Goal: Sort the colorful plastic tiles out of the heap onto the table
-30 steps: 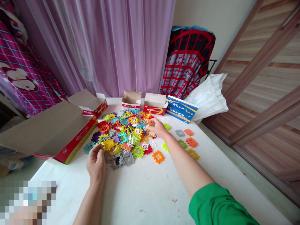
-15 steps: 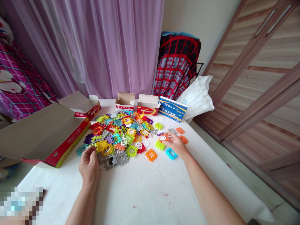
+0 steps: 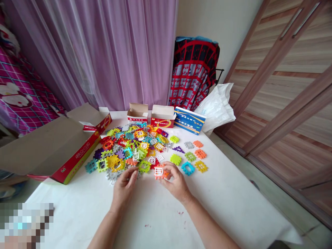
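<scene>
My right hand point(image 3: 176, 181) pinches a salmon-orange building piece with notched edges and a white lattice window point(image 3: 159, 171) set in it, held just over the front of the heap. My left hand point(image 3: 125, 184) is left of it, thumb and fingers curled together by the heap's front edge; whether anything is between them cannot be seen. The heap of colourful interlocking plastic pieces point(image 3: 118, 164) includes loose white window frames point(image 3: 151, 160). Just beyond my right hand lie a lime green piece point(image 3: 175, 159) and a blue piece with an oval opening point(image 3: 184, 169).
A large open red carton point(image 3: 77, 155) lies at the left. Small boxes stand behind the heap, with a blue box point(image 3: 189, 120) at their right end and a white bag point(image 3: 218, 107) beyond. Several separate pieces, one yellow point(image 3: 201, 166), lie at right.
My right hand has brought the orange piece with the white window leftward and nearer to me. My left hand has moved right, towards it, away from the yellow pieces.
</scene>
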### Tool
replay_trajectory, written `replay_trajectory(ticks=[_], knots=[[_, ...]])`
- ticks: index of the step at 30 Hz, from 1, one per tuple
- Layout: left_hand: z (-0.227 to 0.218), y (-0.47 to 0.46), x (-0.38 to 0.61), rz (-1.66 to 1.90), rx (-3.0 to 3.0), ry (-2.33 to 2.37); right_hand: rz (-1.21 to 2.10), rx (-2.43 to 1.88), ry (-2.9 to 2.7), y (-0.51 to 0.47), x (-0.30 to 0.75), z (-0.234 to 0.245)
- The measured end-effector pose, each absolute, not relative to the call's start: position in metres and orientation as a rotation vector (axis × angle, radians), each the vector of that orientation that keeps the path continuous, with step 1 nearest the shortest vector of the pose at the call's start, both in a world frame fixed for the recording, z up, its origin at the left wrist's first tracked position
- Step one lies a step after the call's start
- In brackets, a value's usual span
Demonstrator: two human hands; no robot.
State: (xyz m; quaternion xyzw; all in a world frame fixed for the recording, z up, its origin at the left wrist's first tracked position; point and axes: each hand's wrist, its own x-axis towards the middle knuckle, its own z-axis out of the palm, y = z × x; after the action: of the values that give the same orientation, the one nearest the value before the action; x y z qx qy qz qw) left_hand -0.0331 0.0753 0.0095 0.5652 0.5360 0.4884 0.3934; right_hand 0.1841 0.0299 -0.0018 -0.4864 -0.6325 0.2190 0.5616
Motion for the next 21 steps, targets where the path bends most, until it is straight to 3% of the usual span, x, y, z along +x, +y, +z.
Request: replay_trajectory(ticks=[9,21], knots=[[0.027,0.054,-0.001,0.823,1.06,1.101,0.383,-1.114,-1.66,0.025,0.172,-0.001],[0.03,0.056,-0.007,0.728,0.91,0.939,0.348,-1.093,-1.758,0.027,0.169,-0.011]])
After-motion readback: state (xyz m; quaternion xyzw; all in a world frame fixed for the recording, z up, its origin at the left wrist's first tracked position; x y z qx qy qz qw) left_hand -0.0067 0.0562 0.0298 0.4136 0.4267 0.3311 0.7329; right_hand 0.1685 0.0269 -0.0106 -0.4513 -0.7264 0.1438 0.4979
